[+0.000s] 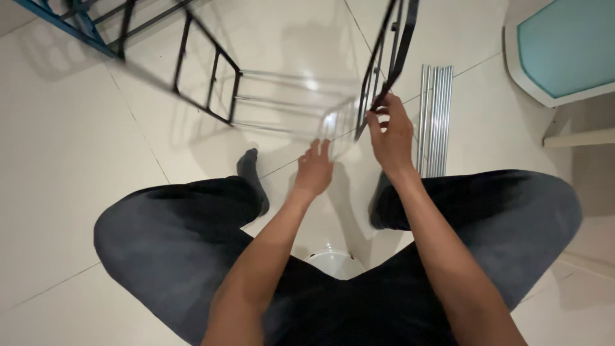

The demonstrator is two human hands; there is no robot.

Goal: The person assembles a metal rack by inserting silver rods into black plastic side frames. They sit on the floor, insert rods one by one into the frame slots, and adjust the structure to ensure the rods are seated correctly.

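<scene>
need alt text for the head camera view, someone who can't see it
Seen from above, a seated person's right hand grips a black metal frame while the left hand reaches toward blurred silver rods joining it to a second frame. More rods lie on the white tile floor.

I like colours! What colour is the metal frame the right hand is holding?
Black, seen in the head view: the right hand grips the metal frame.

Bright, even indoor light from overhead. The glossy white tiled floor shows soft glare patches and pale, diffuse shadows. The silver rods of the rack are streaked with motion blur, nearly see-through. Straight lines bow toward the wide-angle edges.
</scene>
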